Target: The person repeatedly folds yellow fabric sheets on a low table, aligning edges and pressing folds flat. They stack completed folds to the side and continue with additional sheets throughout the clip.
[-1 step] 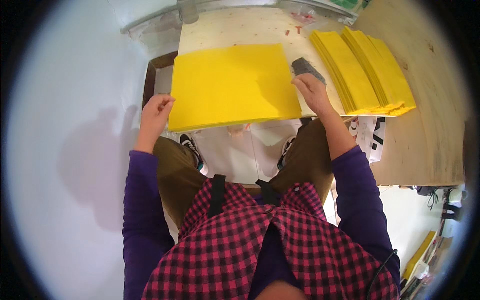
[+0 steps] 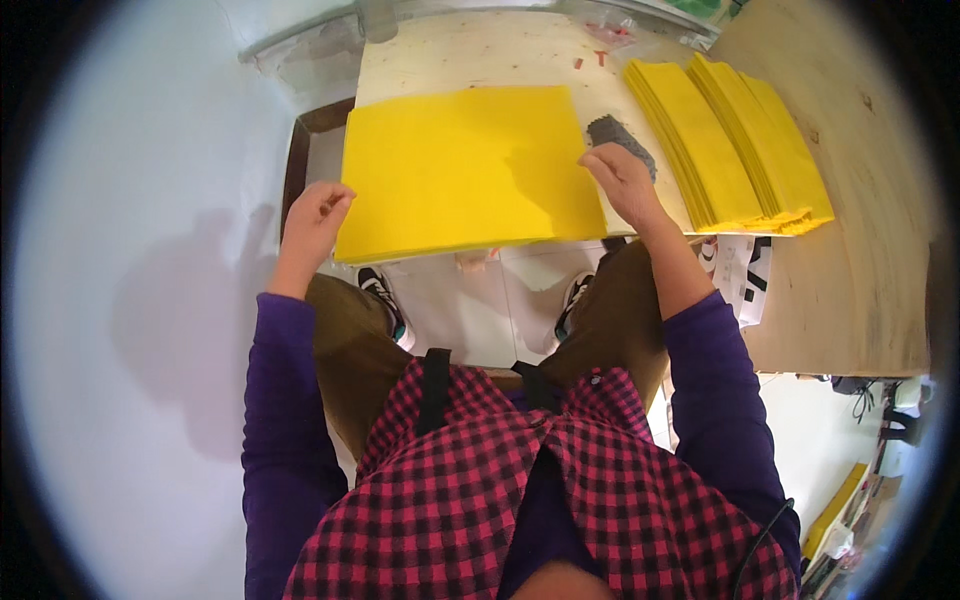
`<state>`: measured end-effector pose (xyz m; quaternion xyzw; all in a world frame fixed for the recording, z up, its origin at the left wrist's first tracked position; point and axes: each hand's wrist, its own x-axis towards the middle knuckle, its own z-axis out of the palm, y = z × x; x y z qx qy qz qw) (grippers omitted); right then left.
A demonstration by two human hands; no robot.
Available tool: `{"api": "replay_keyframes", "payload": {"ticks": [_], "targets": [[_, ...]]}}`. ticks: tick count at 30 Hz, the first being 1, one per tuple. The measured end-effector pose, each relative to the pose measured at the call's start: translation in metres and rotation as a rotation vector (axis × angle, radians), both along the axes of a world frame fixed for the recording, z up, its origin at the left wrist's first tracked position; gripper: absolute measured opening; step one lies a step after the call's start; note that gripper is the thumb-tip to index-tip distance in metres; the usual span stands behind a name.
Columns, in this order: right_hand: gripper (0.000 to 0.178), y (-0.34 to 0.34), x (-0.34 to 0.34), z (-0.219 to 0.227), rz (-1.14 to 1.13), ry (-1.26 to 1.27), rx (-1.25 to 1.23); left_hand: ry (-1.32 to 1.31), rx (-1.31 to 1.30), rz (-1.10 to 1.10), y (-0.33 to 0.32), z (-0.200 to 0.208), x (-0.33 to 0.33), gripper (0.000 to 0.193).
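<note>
A broad yellow sheet [image 2: 460,170], felt-like in look, lies flat on a pile of similar sheets at the near edge of the wooden table [image 2: 470,50]. At its left edge my left hand [image 2: 316,222] has thumb and fingers pinched together on the border. My right hand [image 2: 625,185] is closed the same way at the right edge. How many layers the fingers hold is hidden. Just beyond my right hand lies a dark grey, ridged bundle [image 2: 620,135], partly covered by that hand.
Folded yellow stacks [image 2: 700,150] lie side by side on the right of the table. A wooden panel [image 2: 850,200] rises beyond them. Close on the left is a white wall [image 2: 130,300]. A white printed bag [image 2: 738,275] hangs or stands below the table's right edge.
My left hand has shifted very slightly right and upward at the sheet's edge. Otherwise the hands and the yellow sheet look nearly the same.
</note>
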<state>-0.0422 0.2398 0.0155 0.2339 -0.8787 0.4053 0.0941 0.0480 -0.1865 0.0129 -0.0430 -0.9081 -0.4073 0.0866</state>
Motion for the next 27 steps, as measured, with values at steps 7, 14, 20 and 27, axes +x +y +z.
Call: {"api": "replay_keyframes", "payload": {"ticks": [7,14,20,27], "targets": [[0.024,-0.030,-0.026,0.002,0.146,-0.092,0.157,0.106,-0.164,-0.189,0.002,-0.015,-0.052,0.010],[0.028,-0.039,-0.097,-0.023,0.066,0.117,0.360,0.225,-0.342,-0.241,-0.008,-0.034,-0.126,0.013],[0.031,-0.030,-0.074,-0.009,-0.057,-0.060,0.218,0.108,-0.309,-0.156,-0.007,-0.024,-0.103,0.016],[0.029,-0.034,-0.089,-0.035,0.067,0.157,0.356,0.292,-0.448,-0.170,0.001,-0.043,-0.090,0.019]]}}
